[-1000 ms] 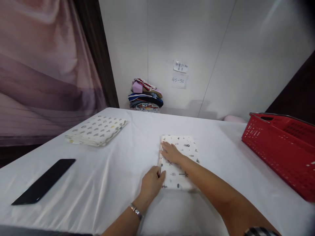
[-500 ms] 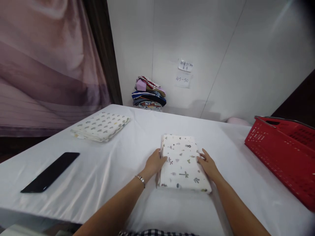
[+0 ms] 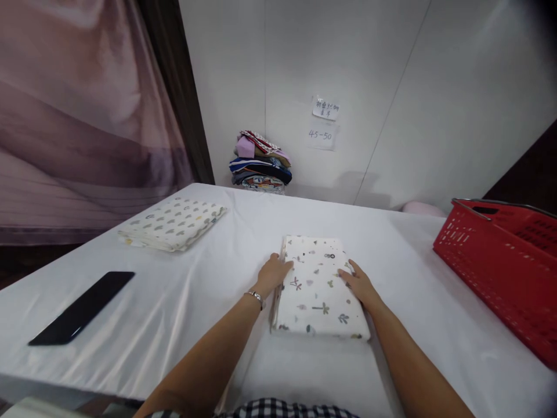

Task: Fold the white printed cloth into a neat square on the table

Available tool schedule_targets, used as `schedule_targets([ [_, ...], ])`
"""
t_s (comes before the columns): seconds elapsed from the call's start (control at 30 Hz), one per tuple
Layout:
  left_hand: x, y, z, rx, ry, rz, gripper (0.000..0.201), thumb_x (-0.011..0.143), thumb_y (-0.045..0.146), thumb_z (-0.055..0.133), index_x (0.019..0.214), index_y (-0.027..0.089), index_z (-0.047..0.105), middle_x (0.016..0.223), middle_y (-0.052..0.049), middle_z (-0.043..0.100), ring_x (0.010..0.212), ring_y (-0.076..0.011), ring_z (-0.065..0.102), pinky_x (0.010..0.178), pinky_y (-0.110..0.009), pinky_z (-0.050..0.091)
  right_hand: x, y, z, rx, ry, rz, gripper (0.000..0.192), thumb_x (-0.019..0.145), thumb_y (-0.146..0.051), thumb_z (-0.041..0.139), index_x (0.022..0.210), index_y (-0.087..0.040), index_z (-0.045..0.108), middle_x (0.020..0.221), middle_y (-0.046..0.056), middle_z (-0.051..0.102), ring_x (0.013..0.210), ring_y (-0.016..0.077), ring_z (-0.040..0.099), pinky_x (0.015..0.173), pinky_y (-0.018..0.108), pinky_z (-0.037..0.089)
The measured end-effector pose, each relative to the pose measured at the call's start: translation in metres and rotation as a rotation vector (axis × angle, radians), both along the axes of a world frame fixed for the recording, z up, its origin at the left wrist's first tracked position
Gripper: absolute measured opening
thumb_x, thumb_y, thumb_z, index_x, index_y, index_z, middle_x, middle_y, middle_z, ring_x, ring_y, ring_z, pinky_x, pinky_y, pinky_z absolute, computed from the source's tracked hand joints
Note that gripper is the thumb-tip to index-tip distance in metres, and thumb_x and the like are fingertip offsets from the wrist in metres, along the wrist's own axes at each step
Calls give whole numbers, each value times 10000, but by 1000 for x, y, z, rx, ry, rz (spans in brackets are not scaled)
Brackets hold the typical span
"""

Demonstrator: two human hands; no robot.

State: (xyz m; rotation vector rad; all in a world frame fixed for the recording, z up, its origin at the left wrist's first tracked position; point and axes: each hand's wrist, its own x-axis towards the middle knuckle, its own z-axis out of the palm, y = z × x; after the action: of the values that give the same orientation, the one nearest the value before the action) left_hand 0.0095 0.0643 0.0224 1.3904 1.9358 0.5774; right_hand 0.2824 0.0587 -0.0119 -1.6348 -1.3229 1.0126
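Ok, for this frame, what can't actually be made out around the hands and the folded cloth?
- Head view: fingertips of the left hand and the right hand, tucked at the edges of the folded cloth; any grip is unclear.
- Inside of the red basket: hidden by its wall and cut off by the right edge.
- Upper wall note: writing too small to read.
- Clothes pile: single items too small to tell apart.

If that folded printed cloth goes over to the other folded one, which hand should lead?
Probably the left hand: it rests on the folded printed cloth at the edge facing the other folded cloth. The right hand is on the far edge, toward the red basket.
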Motion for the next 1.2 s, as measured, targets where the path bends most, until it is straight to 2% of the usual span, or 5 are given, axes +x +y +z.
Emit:
schedule_targets([
  [0.33,1,23,-2,196,-115,21,562,783,443,532,1246,165,377,933,-82,647,789,-198,622,670,-278,432,-8,14,14,82,234,-34,816,702,-401,678,1401,-170,325,1008,78,672,833,212,645,709,299,517],
  [0.57,-10,37,-9,140,-154,93,665,746,474,588,1274,120,394,1081,-136,621,939,-238,602,826,-332,439,-15,25,13,-65,72,-76,803,722,-407,648,1406,-151,315,1002,92,662,859,217,641,787,317,496],
  [0.93,-25,-30,-1,88,-194,-31,743,719,420,622,1356,186,321,1090,-86,605,903,-210,600,785,-299,439,-11,-60,21,-166,61,12,829,731,-513,627,1428,-263,255,1081,67,637,930,223,634,804,333,506],
  [1.1,1,-57,-8,118,-288,-34,647,741,346,594,1321,189,354,1069,-78,582,884,-181,588,760,-279,454,13,-47,20,-43,105,-45,838,697,-462,657,1407,-191,305,1019,81,645,847,220,648,716,317,524],
  [1.2,28,-85,-18,151,-378,-178,652,726,310,603,1322,212,357,1118,-75,554,778,-140,583,715,-270,474,49,-25,20,116,-169,-189,758,686,-450,638,1351,-167,407,1020,96,638,810,235,639,710,361,517],
])
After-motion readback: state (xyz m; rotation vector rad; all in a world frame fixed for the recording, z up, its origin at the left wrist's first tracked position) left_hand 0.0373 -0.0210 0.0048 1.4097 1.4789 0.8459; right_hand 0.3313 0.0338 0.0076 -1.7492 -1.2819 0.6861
